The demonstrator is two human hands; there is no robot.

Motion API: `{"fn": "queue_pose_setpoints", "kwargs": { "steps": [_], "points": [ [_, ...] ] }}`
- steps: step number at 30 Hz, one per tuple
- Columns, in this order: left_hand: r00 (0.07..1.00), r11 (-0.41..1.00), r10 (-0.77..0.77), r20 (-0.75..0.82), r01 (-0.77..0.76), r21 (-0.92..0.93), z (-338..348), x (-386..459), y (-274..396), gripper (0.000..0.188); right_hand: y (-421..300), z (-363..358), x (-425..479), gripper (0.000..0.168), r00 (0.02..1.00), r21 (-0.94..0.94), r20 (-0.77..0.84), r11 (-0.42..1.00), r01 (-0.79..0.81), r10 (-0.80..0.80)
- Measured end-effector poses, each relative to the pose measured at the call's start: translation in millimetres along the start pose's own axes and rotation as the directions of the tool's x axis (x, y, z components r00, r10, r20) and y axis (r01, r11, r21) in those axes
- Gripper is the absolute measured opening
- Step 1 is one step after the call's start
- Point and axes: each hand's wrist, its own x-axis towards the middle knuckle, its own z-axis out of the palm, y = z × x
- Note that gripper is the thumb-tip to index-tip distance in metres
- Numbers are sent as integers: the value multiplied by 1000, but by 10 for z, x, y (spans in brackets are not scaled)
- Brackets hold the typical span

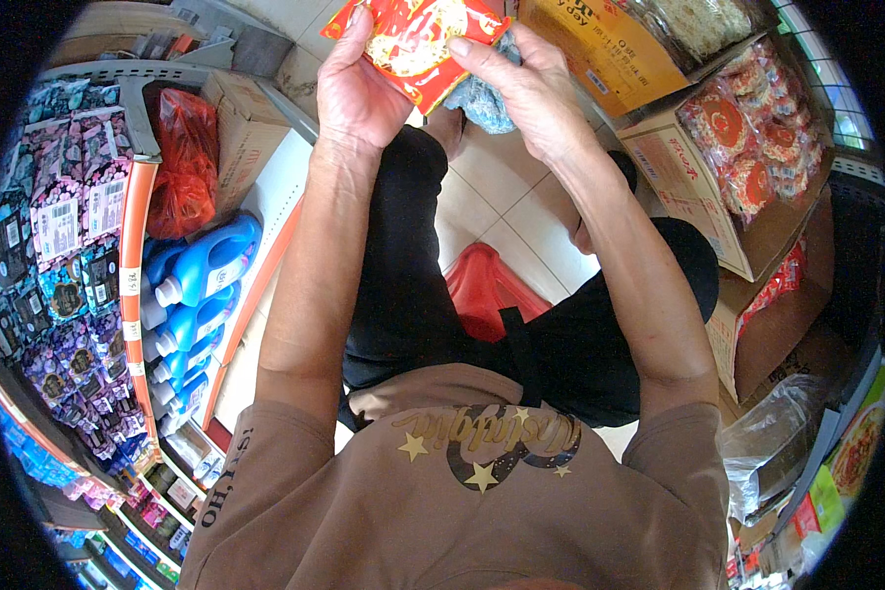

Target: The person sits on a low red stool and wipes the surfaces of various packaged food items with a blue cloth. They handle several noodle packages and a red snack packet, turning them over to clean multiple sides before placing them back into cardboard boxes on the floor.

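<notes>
A shiny red snack packet [422, 51] with a picture of food on it is held up in front of me, at the top edge of the view. My left hand [358, 88] grips its left side, thumb on top and palm beneath. On the packet's right edge rests the thumb of my right hand [527, 88]. Bunched under that hand, against the packet, is a blue-grey cloth [484, 107]. The fingers of the right hand are partly hidden behind the cloth and packet.
A red plastic stool [487, 287] shows between my legs on the tiled floor [501, 214]. To the left are shelves with blue detergent bottles [214, 265], tissue packs [63, 228] and a red plastic bag [184, 162]. Cartons [689, 181] with packaged snacks [756, 136] stand at right.
</notes>
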Motion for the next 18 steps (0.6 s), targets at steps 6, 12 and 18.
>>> {"fn": "queue_pose_setpoints", "kwargs": {
  "steps": [6,12,18],
  "points": [
    [989,991,-47,-140,64,117,-124,87,-43,54,-64,10,-25,22,950,-257,-10,919,299,-312],
    [982,995,-26,-188,45,94,-280,144,-37,67,29,-43,-39,42,785,-806,303,294,513,-540],
    [968,987,-9,-252,50,155,-286,92,-11,71,87,17,-108,33,748,-798,404,197,570,-527]
  ]
}}
